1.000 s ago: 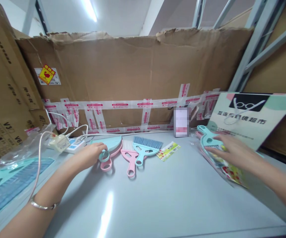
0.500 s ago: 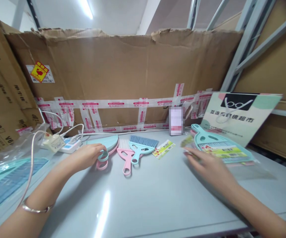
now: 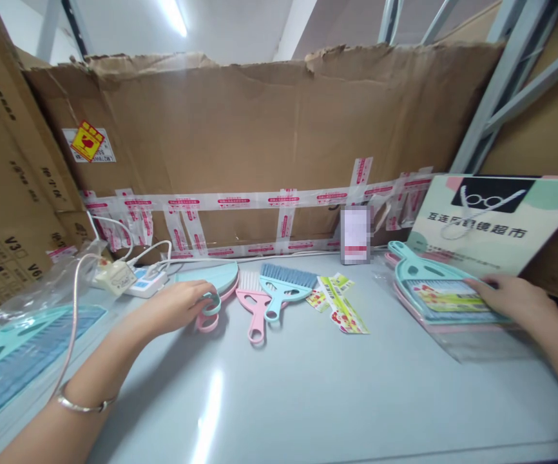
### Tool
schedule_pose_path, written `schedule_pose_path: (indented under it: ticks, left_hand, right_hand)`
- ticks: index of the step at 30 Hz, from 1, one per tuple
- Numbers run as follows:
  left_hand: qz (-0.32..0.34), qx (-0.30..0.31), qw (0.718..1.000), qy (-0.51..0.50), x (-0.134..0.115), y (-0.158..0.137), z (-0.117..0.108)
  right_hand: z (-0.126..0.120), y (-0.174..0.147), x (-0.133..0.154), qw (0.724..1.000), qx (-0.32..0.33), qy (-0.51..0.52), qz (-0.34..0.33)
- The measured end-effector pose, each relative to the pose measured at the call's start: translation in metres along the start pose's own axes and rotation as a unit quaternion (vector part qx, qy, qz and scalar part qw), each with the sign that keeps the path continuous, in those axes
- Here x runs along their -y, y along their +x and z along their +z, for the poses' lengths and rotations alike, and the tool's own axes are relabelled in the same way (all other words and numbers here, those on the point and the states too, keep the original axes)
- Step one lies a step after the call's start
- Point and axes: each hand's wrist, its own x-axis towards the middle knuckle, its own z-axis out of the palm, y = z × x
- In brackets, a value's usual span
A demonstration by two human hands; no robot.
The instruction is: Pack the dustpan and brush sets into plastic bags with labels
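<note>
My left hand (image 3: 187, 303) is closed around the handle end of a teal dustpan (image 3: 223, 276), which lies over a pink dustpan (image 3: 207, 322). Beside them are a pink hand brush (image 3: 256, 316) with white bristles and a teal hand brush (image 3: 283, 290) with blue bristles, partly overlapping. Two printed cards, the upper one (image 3: 341, 306) lying across the other (image 3: 316, 300), rest right of the brushes. At the right, my right hand (image 3: 515, 299) grips the right edge of a bagged teal dustpan and brush set (image 3: 419, 267); its fingertips lie over the set's card, and the thumb is hidden.
Another bagged teal set (image 3: 28, 354) lies at the left. A power strip (image 3: 146, 283) with plugs and cables stands behind my left arm. A phone-like upright panel (image 3: 356, 235) leans on the big carton (image 3: 259, 129). A printed paper bag (image 3: 482, 212) stands behind the right-hand set.
My right hand has let go of a card, now lying across the other one, and has moved right onto the bagged set. My left hand stays on the teal dustpan.
</note>
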Motion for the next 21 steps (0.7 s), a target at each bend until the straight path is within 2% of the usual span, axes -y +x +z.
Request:
schedule_pose_path:
  ticks: [3, 7, 10, 13, 15, 18, 21]
  left_hand:
    - [0.0, -0.013, 1.0, -0.019, -0.004, -0.001, 0.001]
    - [-0.01, -0.006, 1.0, -0.006, -0.007, -0.002, 0.0]
    - [-0.031, -0.01, 0.998, 0.057, -0.005, 0.0, 0.0]
    - [-0.054, -0.066, 0.992, 0.095, -0.002, 0.003, 0.001]
    - [-0.056, -0.13, 0.987, 0.079, -0.001, 0.005, 0.003]
    - [-0.05, -0.217, 0.975, 0.005, -0.005, 0.007, 0.006]
    - [-0.08, -0.238, 0.956, -0.151, -0.016, 0.01, 0.01]
  right_hand:
    - [0.001, -0.004, 0.004, 0.99, -0.009, -0.087, 0.111]
    - [-0.01, -0.008, 0.032, 0.986, -0.046, -0.099, 0.127]
    - [-0.022, -0.008, 0.054, 0.99, -0.074, -0.071, 0.102]
    - [-0.022, -0.004, 0.085, 0.997, -0.067, 0.03, 0.027]
    - [-0.011, 0.001, 0.113, 0.994, -0.055, 0.092, 0.003]
    - [0.02, 0.003, 0.161, 0.987, -0.017, 0.16, -0.029]
    - [0.057, -0.01, 0.207, 0.975, 0.019, 0.216, -0.049]
